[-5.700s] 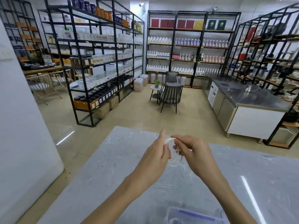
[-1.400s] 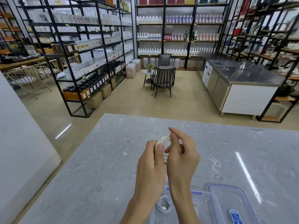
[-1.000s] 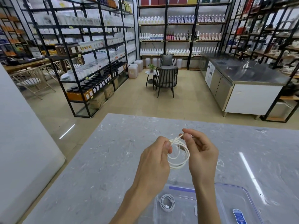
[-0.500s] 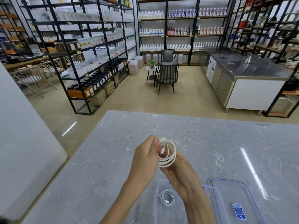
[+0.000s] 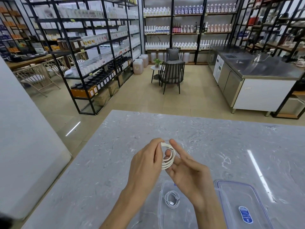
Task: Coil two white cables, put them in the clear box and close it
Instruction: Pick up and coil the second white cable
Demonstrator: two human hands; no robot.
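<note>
We stand at a grey marble table [image 5: 115,162] that fills the lower half of the view. On it, near its close edge, lies the clear box [image 5: 160,204], open, and just beside it on the right its lid [image 5: 239,195], flat on the stone with a blue label showing. Above the box we hold both hands together. Our left hand [image 5: 145,167] pinches the top of a white cable coil [image 5: 168,157] between thumb and fingertips; our right hand [image 5: 186,172] is turned palm up with its fingers spread loosely, and the loops rest against those fingers — one fingertip shows through the ring. A plug end sits at the upper right of the coil, near the right forefinger. Inside the box, on its floor, lies the second coiled cable [image 5: 171,199] — smaller in the view, wound tight, both plugs tucked at its lower right.
</note>
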